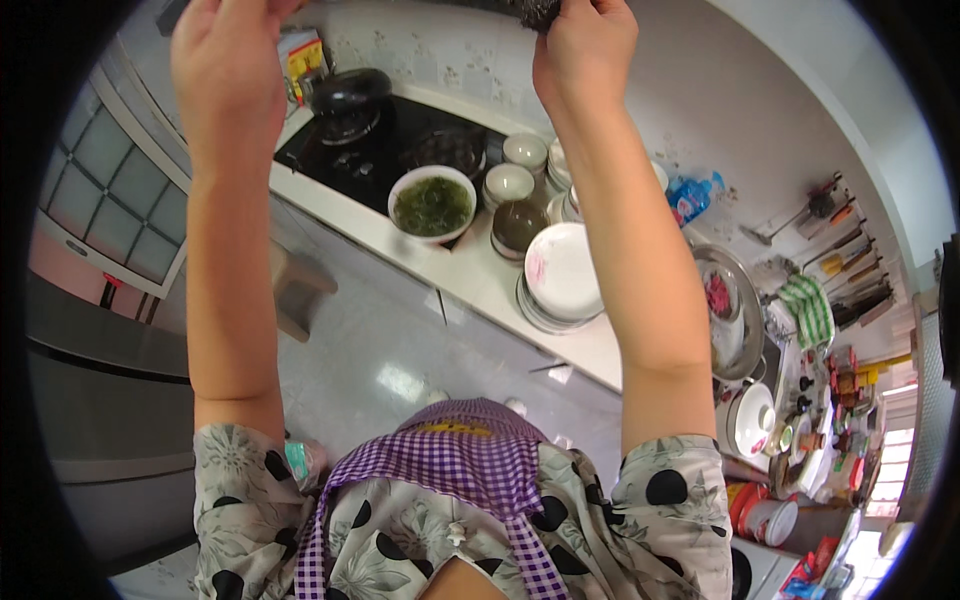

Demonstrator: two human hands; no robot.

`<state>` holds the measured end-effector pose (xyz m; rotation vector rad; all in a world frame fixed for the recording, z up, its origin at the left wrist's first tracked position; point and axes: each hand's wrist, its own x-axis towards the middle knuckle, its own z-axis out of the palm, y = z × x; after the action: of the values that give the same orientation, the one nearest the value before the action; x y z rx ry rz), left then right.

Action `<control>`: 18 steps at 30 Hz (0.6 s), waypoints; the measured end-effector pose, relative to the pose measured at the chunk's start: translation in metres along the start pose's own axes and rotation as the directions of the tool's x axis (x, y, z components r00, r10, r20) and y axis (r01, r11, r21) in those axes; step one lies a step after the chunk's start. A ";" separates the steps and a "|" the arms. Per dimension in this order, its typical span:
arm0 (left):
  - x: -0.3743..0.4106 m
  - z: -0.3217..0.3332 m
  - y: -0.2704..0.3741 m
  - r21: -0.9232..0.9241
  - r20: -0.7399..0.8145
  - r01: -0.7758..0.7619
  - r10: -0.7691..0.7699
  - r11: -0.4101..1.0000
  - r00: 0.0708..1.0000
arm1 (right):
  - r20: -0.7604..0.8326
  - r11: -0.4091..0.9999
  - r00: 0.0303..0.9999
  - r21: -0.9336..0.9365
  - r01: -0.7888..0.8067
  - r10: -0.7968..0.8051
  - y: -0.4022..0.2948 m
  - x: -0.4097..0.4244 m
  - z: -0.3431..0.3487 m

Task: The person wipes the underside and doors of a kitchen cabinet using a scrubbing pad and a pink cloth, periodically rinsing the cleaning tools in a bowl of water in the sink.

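Note:
Both my arms reach up past the counter, with the hands at the top edge of the head view. My right hand (589,56) is closed around a dark, wiry pad (538,13), which looks like a scourer and is partly cut off. The fingers of my left hand (229,67) run out of the picture, so its grip is hidden. Below and between the arms is a black glass cooktop (360,180) with a dark wok or pan (352,91) on its far burner. A white bowl (414,235) of green leafy soup (433,204) stands at the cooktop's near corner.
Stacked bowls (510,184) and stacked plates (566,270) crowd the white counter (465,266). Farther right are a blue bottle (690,196), a metal basin (752,300), a green checked cloth (806,311) and hanging utensils (847,247). A stool (300,292) stands on the floor.

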<state>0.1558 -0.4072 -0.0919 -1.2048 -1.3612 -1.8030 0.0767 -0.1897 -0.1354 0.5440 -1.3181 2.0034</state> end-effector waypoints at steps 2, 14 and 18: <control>-0.006 0.011 -0.007 -0.096 0.029 -0.020 0.023 0.995 0.999 | 0.061 0.992 0.991 0.037 -0.124 0.122 0.001 -0.027 -0.020; -0.149 0.106 -0.106 -0.099 0.055 0.679 -0.677 0.727 0.734 | -0.334 0.722 0.641 0.332 -0.607 0.692 -0.024 -0.144 -0.228; -0.175 0.169 -0.115 -0.181 0.232 0.786 -0.751 0.592 0.619 | -0.216 0.708 0.708 0.465 -0.531 0.673 -0.057 -0.167 -0.278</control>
<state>0.1866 -0.2239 -0.2865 -0.9042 -1.9785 -2.6157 0.2380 0.0294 -0.3208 -0.1811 -0.9420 2.7731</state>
